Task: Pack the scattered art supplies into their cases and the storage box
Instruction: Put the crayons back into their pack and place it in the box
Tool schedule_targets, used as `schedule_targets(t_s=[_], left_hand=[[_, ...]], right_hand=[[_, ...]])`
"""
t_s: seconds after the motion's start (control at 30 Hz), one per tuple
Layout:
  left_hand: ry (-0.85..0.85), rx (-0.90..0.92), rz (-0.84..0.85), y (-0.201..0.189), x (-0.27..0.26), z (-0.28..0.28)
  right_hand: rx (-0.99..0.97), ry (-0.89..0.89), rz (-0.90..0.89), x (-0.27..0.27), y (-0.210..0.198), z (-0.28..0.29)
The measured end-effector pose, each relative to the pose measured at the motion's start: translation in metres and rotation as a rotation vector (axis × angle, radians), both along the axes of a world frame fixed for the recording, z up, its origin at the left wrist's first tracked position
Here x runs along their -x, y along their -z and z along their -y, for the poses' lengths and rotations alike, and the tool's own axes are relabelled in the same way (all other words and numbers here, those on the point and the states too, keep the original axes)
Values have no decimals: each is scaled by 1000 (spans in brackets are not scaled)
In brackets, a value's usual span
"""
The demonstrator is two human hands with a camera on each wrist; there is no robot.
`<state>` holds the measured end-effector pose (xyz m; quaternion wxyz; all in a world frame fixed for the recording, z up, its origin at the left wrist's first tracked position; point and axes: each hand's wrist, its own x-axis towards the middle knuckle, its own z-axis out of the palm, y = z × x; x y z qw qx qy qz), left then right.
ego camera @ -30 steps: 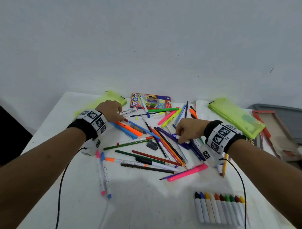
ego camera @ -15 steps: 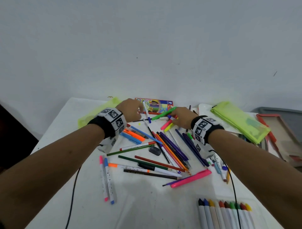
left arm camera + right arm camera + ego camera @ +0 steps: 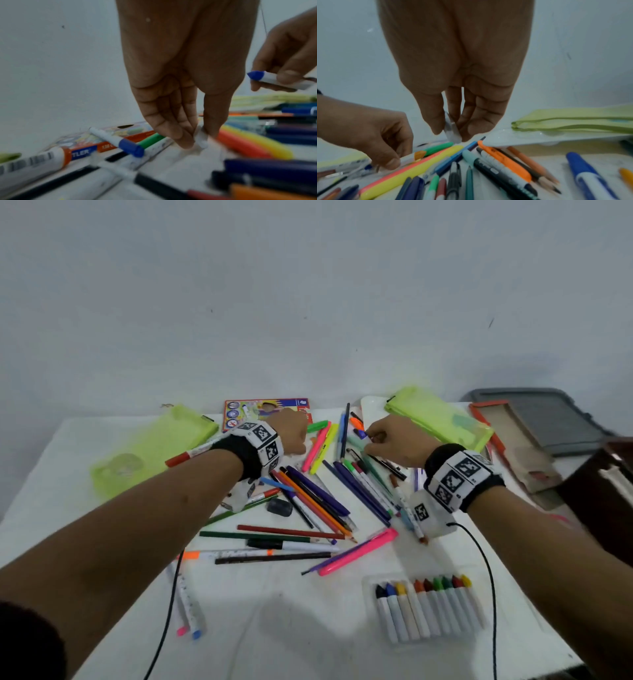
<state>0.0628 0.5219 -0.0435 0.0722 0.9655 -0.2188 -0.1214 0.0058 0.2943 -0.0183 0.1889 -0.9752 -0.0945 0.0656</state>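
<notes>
The left hand (image 3: 291, 431) pinches a small white crayon with an orange tip (image 3: 417, 155) between thumb and fingertips, low over the counter (image 3: 85, 474) just in front of the printed pencil box (image 3: 246, 409). The right hand (image 3: 390, 440) grasps a white crayon with a blue tip (image 3: 274, 79) between thumb and fingers, held a little above the pile, to the right of the pencil box.

Between the two hands, right of the box, lie a green marker (image 3: 317, 426), a pink highlighter (image 3: 317, 445) and a yellow highlighter (image 3: 325, 448), side by side. Nearer than the box spreads the loose heap of pens and pencils (image 3: 308, 501), with a dark eraser (image 3: 280, 506) among them and a long pink marker (image 3: 359, 551) at its near edge. Left of the box lies one lime-green pouch (image 3: 154, 453); a second lime-green pouch (image 3: 438, 417) lies right of it, beyond the right hand. Well nearer than the box, at the counter's near right, a clear tray of crayons (image 3: 430, 609) holds a row of coloured tips. Far right of the box sit a grey storage box lid (image 3: 548, 419) and an open red-edged case (image 3: 507, 440)
</notes>
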Motion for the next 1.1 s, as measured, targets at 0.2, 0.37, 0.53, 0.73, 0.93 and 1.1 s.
schedule_targets(t_s=[0.2,0.37,0.53,0.73,0.93,1.1], left_hand=[[108,372,-216,-29,40,18],[67,673,-397,-39,93,70],[59,696,-518,-29,136,135],[-46,656,-595,-7,169,191],[48,387,-447,5,190,216],[39,306,-438,-2,188,223]], right_hand=[[-126,20,-18,61,-22,39],[-257,117,-52,120,-18,92],[-384,270,-58,177,11,139],[-439,367,-91,218,44,157],[-437,369,-54,229,60,163],[-407,321,-53,228,63,163]])
